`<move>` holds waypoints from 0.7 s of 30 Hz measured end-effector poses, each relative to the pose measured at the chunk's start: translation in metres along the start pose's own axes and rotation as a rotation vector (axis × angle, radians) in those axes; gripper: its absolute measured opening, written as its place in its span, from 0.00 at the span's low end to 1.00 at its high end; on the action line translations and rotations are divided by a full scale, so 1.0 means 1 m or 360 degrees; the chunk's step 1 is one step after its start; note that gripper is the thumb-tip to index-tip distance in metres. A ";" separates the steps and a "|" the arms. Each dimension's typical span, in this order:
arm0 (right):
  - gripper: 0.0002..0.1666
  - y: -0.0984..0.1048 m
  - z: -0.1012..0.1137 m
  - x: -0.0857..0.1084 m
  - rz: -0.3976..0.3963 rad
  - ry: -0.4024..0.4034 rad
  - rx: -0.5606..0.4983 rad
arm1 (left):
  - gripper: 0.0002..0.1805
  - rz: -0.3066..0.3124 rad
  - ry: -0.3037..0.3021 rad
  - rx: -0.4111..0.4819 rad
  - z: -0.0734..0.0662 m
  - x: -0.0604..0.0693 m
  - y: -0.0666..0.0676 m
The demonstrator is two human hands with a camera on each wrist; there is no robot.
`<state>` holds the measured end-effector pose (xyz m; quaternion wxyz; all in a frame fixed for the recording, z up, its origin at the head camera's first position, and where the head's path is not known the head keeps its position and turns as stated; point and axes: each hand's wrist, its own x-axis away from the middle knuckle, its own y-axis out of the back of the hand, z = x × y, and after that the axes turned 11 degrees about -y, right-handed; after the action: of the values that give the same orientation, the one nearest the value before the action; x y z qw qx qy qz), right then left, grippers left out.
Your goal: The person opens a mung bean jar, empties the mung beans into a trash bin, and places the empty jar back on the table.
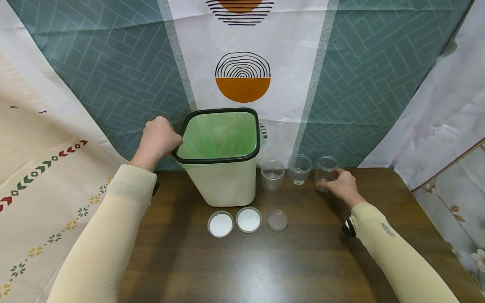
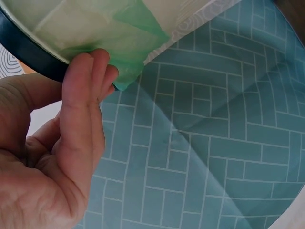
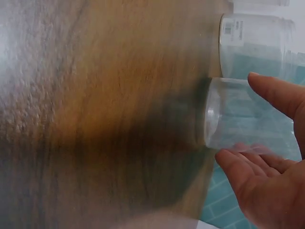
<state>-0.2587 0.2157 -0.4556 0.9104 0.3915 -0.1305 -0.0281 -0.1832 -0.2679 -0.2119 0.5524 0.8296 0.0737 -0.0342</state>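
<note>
A pale trash bin point(image 1: 227, 181) with a black rim and a green liner bag point(image 1: 221, 130) is at the back of the wooden table. My left hand point(image 1: 159, 136) grips the bin's rim at its left side; in the left wrist view, the fingers point(image 2: 78, 105) lie along the rim beside the hanging liner edge. On the right, my right hand point(image 1: 342, 187) holds a clear plastic jar point(image 3: 238, 112) between thumb and fingers. That jar has no lid on it. Two more open clear jars, one in the middle point(image 1: 299, 168) and one by the bin point(image 1: 273, 174), stand in the same row.
In front of the bin lie three round lids: two with white discs, left point(image 1: 220, 224) and middle point(image 1: 249, 220), and a clear one point(image 1: 278, 221). A patterned teal and white cloth point(image 1: 242, 42) hangs behind the table point(image 1: 212, 269).
</note>
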 end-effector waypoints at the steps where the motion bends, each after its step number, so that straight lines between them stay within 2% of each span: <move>1: 0.46 0.000 -0.001 -0.001 -0.0011 0.0001 0.0007 | 0.18 -0.0003 0.0000 0.0001 0.000 0.000 0.000; 7: 0.44 -0.006 -0.011 -0.009 -0.0052 0.0046 0.0004 | 0.18 -0.0004 -0.0011 0.0011 0.005 -0.002 -0.003; 10: 0.48 -0.008 -0.013 -0.009 -0.0032 0.0084 -0.0038 | 0.14 0.0001 0.0010 0.0027 0.010 -0.002 -0.004; 13: 0.57 0.001 -0.006 -0.005 -0.0119 0.0154 -0.0095 | 0.12 -0.0042 0.0061 0.0036 0.014 -0.003 -0.003; 17: 0.62 0.023 0.007 0.014 -0.0310 0.0232 -0.0174 | 0.19 -0.0124 0.0076 0.0068 0.017 -0.005 -0.003; 21: 0.51 0.044 0.018 0.047 -0.0438 0.0249 -0.0231 | 0.35 -0.0171 0.0109 0.0078 0.019 0.002 -0.003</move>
<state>-0.2202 0.2261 -0.4021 0.9313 0.3398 -0.0022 -0.1313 -0.1815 -0.2844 -0.2225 0.5264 0.8384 0.1361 -0.0371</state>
